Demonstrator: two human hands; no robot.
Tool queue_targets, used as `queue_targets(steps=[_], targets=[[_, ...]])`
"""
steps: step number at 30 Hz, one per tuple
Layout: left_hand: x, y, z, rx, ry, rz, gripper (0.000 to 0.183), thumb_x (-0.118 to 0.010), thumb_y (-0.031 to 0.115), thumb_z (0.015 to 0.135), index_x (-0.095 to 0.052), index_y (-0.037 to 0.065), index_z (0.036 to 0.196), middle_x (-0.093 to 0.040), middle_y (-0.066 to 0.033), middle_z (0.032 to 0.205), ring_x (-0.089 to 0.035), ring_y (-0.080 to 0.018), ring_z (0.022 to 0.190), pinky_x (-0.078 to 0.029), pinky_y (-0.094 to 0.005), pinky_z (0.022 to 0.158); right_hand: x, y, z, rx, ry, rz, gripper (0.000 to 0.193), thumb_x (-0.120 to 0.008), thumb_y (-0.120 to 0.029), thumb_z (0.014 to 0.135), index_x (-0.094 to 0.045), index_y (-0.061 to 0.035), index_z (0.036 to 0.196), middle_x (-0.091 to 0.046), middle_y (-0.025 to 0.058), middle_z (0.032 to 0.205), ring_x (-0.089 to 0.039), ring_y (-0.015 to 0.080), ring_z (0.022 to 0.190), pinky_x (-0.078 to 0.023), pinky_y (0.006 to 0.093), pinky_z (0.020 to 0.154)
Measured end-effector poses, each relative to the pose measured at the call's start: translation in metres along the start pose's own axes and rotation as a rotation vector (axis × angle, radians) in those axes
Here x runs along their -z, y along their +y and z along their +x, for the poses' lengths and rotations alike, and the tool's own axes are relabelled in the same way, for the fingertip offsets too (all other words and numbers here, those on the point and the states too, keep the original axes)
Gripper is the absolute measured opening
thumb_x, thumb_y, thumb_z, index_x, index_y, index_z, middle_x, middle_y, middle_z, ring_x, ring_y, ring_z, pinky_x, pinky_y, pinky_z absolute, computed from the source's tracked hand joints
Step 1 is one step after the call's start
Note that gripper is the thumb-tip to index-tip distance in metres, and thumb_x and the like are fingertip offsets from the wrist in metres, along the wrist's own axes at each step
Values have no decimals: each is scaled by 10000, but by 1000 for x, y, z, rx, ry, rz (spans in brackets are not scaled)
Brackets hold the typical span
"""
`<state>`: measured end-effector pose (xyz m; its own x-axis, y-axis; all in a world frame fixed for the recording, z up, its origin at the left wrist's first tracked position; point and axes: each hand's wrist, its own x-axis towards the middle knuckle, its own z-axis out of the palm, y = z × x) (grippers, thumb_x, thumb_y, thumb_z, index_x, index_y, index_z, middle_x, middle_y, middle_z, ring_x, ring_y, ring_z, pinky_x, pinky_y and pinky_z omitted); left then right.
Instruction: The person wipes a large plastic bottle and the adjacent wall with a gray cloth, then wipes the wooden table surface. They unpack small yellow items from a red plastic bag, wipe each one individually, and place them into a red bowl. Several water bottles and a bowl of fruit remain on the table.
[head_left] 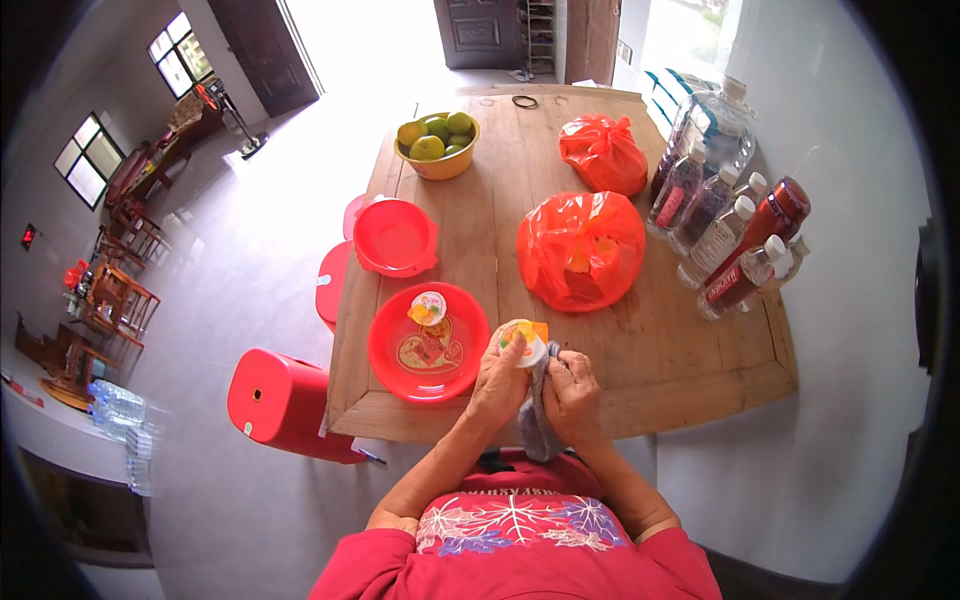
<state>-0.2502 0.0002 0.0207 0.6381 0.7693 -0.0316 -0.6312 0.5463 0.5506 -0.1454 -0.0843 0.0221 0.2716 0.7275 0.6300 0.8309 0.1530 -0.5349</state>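
Head view, taking the red plate [400, 355] near the front edge of the wooden table [650, 350] as the landmark.

Just right of the plate, over the table's front edge, both hands meet. The left hand [497, 385] is closed around a small jelly cup [523, 342], fingers wrapped under it so its sealed top tilts up and away from the body. The right hand [572, 392] is closed on a grey cloth [538, 420], which is bunched against the side of the cup and hangs down between the wrists; holding the cup up off the wood leaves the cloth room to reach round it.

On the plate itself, toward its far rim, sits a second jelly cup [428, 308], upright and apart from the hands.

Behind the plate lies a red bowl [395, 238], and farther back still a yellow bowl of green and yellow fruit [437, 145]. To the plate's right, past the hands, a large red plastic bag [580, 250] sits knotted and bulging, with a smaller red bag [603, 153] behind it. Well to the right, along the table's edge by the wall, stand several bottles [715, 235]. Left of the plate, off the table, a red plastic stool [280, 400] stands on the floor
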Motion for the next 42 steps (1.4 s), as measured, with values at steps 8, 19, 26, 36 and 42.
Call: queue_targets(steps=[8, 19, 26, 36, 42], targets=[[-6, -1, 1, -28, 117, 100, 234, -480, 281, 1009, -474, 77, 1122, -586, -46, 998, -592, -109, 873, -497, -250, 735, 35, -15, 51, -41, 78, 202, 225, -639, -48, 802, -653, -36, 1027, -574, 127, 980, -607, 292, 860, -513, 385, 701], [-16, 22, 5, -119, 148, 164, 249, -526, 302, 984, -564, 67, 1055, -634, -26, 971, -612, -104, 869, -527, -248, 786, 45, 9, 15, -189, -114, 79, 241, -630, 17, 787, -650, -13, 1025, -540, 140, 989, -604, 286, 857, -501, 362, 724], [5, -4, 11, 121, 161, -89, 222, -526, 313, 985, -556, 109, 1066, -640, -21, 992, -617, -112, 842, -539, -276, 695, 24, -16, 51, -54, -96, 360, 234, -637, -40, 832, -648, -18, 1065, -562, 154, 1006, -601, 297, 880, -495, 364, 754], [5, -2, 7, -59, 60, 263, 351, -602, 415, 932, -469, 93, 968, -522, 20, 826, -516, -41, 723, -457, -198, 616, 11, 5, 48, -179, -155, 414, 207, -637, -20, 812, -679, -5, 1015, -564, 116, 965, -595, 240, 873, -487, 332, 772], [9, 5, 10, -129, -61, 305, 398, -698, 401, 868, -493, 82, 986, -558, 8, 896, -526, -38, 800, -459, -198, 671, 24, -4, 50, -27, -163, 597, 237, -650, -9, 795, -690, -41, 1027, -554, 117, 949, -598, 252, 842, -500, 335, 739]])
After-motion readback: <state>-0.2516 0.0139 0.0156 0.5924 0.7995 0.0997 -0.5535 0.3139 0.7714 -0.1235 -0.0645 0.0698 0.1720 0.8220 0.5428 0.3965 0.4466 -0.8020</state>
